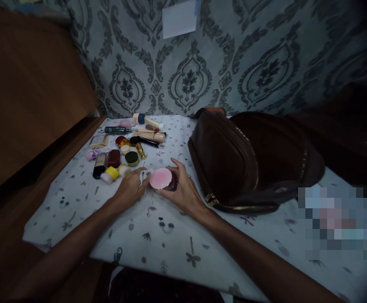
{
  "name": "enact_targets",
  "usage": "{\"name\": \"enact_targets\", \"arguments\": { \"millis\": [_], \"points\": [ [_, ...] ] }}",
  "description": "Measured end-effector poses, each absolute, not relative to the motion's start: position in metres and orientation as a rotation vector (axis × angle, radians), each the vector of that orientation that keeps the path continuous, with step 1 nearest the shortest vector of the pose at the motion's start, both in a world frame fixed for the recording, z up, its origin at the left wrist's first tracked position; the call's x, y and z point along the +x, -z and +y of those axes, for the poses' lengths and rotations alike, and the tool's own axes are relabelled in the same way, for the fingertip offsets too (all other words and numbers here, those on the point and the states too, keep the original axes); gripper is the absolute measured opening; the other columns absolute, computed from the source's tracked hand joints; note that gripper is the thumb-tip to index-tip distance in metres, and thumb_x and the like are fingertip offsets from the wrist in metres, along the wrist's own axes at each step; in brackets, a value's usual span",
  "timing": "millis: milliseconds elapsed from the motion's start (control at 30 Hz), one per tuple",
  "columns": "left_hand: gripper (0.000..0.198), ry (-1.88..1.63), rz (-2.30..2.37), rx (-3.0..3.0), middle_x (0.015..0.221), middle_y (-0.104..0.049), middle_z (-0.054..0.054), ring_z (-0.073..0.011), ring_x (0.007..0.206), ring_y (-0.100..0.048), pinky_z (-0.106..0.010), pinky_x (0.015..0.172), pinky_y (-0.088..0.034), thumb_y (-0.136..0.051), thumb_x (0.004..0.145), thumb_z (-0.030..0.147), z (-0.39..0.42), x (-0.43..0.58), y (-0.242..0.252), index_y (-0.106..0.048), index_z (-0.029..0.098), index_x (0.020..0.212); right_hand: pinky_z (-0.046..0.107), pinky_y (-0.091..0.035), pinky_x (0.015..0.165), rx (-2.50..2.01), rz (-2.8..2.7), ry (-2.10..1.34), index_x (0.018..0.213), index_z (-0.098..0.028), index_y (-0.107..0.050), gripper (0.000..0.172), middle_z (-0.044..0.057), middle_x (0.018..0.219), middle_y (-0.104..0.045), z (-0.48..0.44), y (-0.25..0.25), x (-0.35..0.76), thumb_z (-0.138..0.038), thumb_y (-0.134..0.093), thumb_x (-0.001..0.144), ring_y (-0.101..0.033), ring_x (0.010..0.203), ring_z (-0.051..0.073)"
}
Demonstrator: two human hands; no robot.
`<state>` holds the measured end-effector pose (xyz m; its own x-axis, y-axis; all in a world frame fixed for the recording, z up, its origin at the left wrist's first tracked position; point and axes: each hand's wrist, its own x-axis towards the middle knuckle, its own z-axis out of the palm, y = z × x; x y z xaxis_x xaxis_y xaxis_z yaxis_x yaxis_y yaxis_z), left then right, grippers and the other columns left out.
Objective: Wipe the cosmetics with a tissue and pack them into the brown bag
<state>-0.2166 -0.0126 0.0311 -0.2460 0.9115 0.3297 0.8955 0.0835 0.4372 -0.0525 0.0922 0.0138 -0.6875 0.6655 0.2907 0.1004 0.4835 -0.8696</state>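
Note:
My right hand (185, 191) is closed round a small round jar with a pink lid (161, 179). The lid faces up toward me, and the jar's darker side shows beside my fingers. My left hand (132, 186) is just left of the jar, thumb and forefinger apart, with white showing in the gap between them. Whether its fingertips touch the jar I cannot tell. Beyond my left hand lie a cream-coloured round piece (124, 170), a yellow-banded small container (111, 173) and a dark green-lidded jar (132, 158).
A large brown leather bag (227, 164) with gold zips rests on the right of the patterned cloth (170, 252). Several cosmetics cover the back left, including a black brush (148, 142) and a beige tube (153, 136). A wooden panel (35, 92) borders the left side.

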Motion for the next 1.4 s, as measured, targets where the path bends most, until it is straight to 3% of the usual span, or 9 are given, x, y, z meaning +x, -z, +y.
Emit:
{"name": "enact_targets", "arguments": {
  "millis": [133, 367, 533, 700, 767, 933, 1100, 1233, 1400],
  "points": [
    [0.037, -1.106, 2.062, 1.749, 0.079, -0.063, -0.004, -0.0183, 0.076, -0.059, -0.032, 0.076, -0.050, -0.035, 0.099, 0.043, -0.011, -0.216, -0.035, -0.056, 0.018, 0.081, 0.044, -0.049, 0.097, -0.579, -2.057, -1.133, 0.143, -0.020, -0.030, 0.094, 0.015, 0.128, -0.060, 0.092, -0.009, -0.051, -0.025, -0.081, 0.064, -0.061, 0.115, 0.027],
    [0.038, -1.344, 1.867, 1.536, 0.093, -0.067, -0.004, -0.0200, 0.091, -0.061, -0.032, 0.087, -0.050, -0.042, 0.096, 0.049, -0.010, -0.217, -0.033, -0.063, 0.019, 0.092, 0.045, -0.050, 0.098, -0.428, -2.230, -0.930, 0.124, -0.022, -0.053, 0.059, 0.010, 0.119, -0.059, 0.087, -0.011, -0.048, -0.028, -0.079, 0.071, -0.059, 0.113, 0.027],
    [0.043, -1.335, 1.721, 1.619, 0.115, -0.064, -0.009, -0.0234, 0.109, -0.059, -0.038, 0.101, -0.045, -0.049, 0.094, 0.052, -0.014, -0.213, -0.041, -0.062, 0.018, 0.117, 0.044, -0.049, 0.102, -0.357, -2.260, -0.873, 0.137, -0.025, -0.052, 0.068, 0.010, 0.123, -0.052, 0.087, -0.013, -0.046, -0.027, -0.078, 0.074, -0.055, 0.119, 0.027],
    [0.086, -1.125, 1.683, 1.934, 0.134, -0.051, -0.016, -0.0324, 0.129, -0.046, -0.048, 0.110, -0.038, -0.075, 0.074, 0.056, -0.016, -0.208, -0.040, -0.039, 0.019, 0.143, 0.046, -0.049, 0.103, -0.333, -2.259, -0.871, 0.150, -0.029, -0.033, 0.082, 0.009, 0.128, -0.054, 0.084, -0.014, -0.042, -0.028, -0.075, 0.079, -0.056, 0.120, 0.028],
    [0.092, -1.102, 1.705, 1.958, 0.138, -0.048, -0.017, -0.0342, 0.131, -0.044, -0.051, 0.111, -0.036, -0.077, 0.072, 0.056, -0.015, -0.207, -0.038, -0.035, 0.019, 0.145, 0.049, -0.049, 0.103, -0.318, -2.248, -0.844, 0.152, -0.029, -0.028, 0.087, 0.011, 0.133, -0.053, 0.082, -0.013, -0.042, -0.025, -0.075, 0.078, -0.054, 0.124, 0.031],
    [0.073, -1.228, 1.682, 1.714, 0.131, -0.054, -0.014, -0.0304, 0.121, -0.053, -0.044, 0.104, -0.044, -0.075, 0.077, 0.045, -0.015, -0.206, -0.038, -0.042, 0.018, 0.136, 0.049, -0.052, 0.101, -0.255, -2.207, -0.799, 0.152, -0.033, -0.024, 0.087, 0.010, 0.139, -0.048, 0.081, -0.010, -0.043, -0.015, -0.069, 0.080, -0.052, 0.127, 0.029],
    [0.059, -1.326, 1.486, 1.352, 0.112, -0.062, -0.006, -0.0222, 0.102, -0.062, -0.033, 0.088, -0.051, -0.071, 0.080, 0.046, -0.017, -0.202, -0.041, -0.047, 0.020, 0.128, 0.050, -0.050, 0.103, -0.318, -2.291, -0.893, 0.150, -0.026, -0.028, 0.088, 0.014, 0.137, -0.049, 0.085, -0.010, -0.046, -0.019, -0.075, 0.076, -0.053, 0.126, 0.030],
    [0.057, -1.341, 1.490, 1.350, 0.110, -0.063, -0.006, -0.0220, 0.101, -0.061, -0.031, 0.086, -0.050, -0.071, 0.080, 0.047, -0.017, -0.202, -0.042, -0.050, 0.020, 0.125, 0.047, -0.049, 0.103, -0.341, -2.298, -0.960, 0.142, -0.022, -0.039, 0.073, 0.013, 0.132, -0.057, 0.089, -0.009, -0.047, -0.018, -0.072, 0.077, -0.057, 0.122, 0.028],
    [0.045, -1.307, 1.608, 1.544, 0.113, -0.062, -0.006, -0.0225, 0.103, -0.061, -0.033, 0.090, -0.050, -0.066, 0.086, 0.043, -0.016, -0.204, -0.044, -0.054, 0.020, 0.123, 0.047, -0.051, 0.099, -0.431, -2.251, -1.101, 0.137, -0.024, -0.044, 0.072, 0.011, 0.128, -0.061, 0.092, -0.005, -0.049, -0.021, -0.076, 0.072, -0.062, 0.114, 0.027]
  ]
}}
